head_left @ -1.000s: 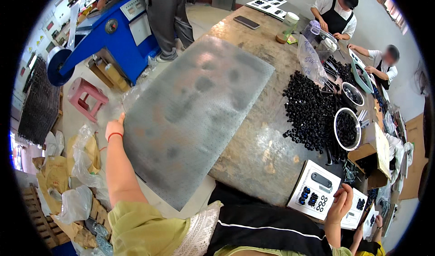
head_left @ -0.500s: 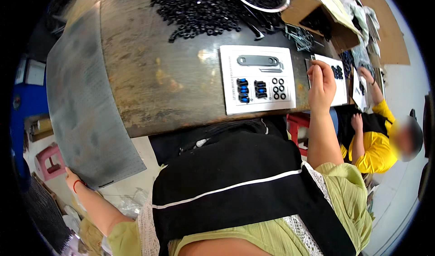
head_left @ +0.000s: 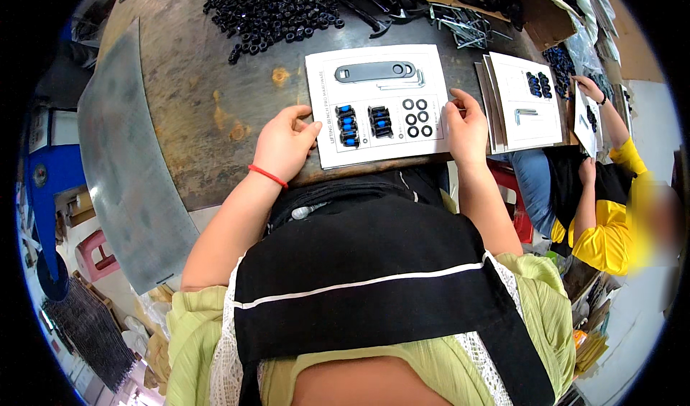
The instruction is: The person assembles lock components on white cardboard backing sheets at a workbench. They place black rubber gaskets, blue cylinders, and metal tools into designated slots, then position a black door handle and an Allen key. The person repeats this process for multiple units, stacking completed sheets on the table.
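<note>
A white hardware card (head_left: 316, 82) lies near the front edge of the table, and seems to lie on others like it. It shows a grey flat wrench (head_left: 374, 72), bent hex keys, black bolts with blue bands (head_left: 348, 126) and black washers (head_left: 417, 118). My left hand (head_left: 284, 144), with a red cord at the wrist, is closed with thumb and fingertips at the card's left edge. At the opposite edge my right hand (head_left: 467, 129) is closed, fingertips against the card's side.
Behind lie a heap of black nuts (head_left: 266, 18), metal hex keys (head_left: 467, 25) and an open carton (head_left: 550, 25). More cards (head_left: 503, 104) are stacked at right, beside a person in yellow (head_left: 611, 241) handling another card. A grey sheet (head_left: 133, 169) overhangs the table's left end.
My left hand has come from the grey sheet's lower end to the card's left edge. My right hand has moved left to its right edge. The view has shifted slightly.
</note>
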